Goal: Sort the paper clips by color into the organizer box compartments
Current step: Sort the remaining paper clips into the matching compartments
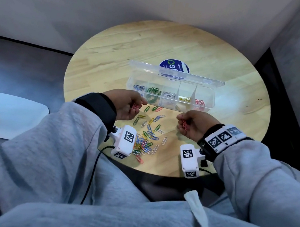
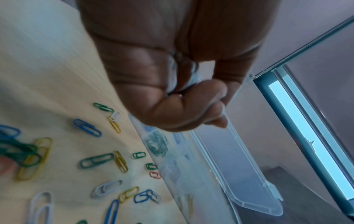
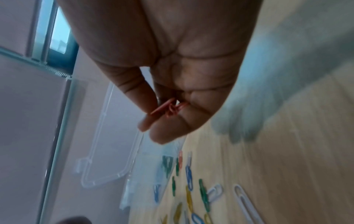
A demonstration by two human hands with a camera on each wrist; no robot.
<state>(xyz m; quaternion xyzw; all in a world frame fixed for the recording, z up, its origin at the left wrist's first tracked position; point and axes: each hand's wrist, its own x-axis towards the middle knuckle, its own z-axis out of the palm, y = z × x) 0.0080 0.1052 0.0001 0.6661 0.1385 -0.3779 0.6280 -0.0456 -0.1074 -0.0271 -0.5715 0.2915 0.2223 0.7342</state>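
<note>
The clear organizer box (image 1: 208, 107) stands open at the table's middle, its lid (image 1: 175, 73) tilted back. From left to right its compartments hold blue, green, white, yellow and red clips. Loose paper clips (image 1: 147, 136) of mixed colors lie scattered in front of it, also seen as loose clips (image 2: 95, 160) and loose clips (image 3: 189, 177) in the wrist views. My left hand (image 1: 138, 104) hovers near the box's left front and grips a few red clips (image 1: 135, 107). My right hand (image 1: 182, 122) hovers near the right front and pinches red clips (image 3: 168, 109) between thumb and fingers.
The round wooden table (image 1: 231, 67) has a blue round sticker (image 1: 174, 65) behind the box. A white lamp base (image 1: 7, 116) sits on the floor at the left. Walls close in behind and on the right.
</note>
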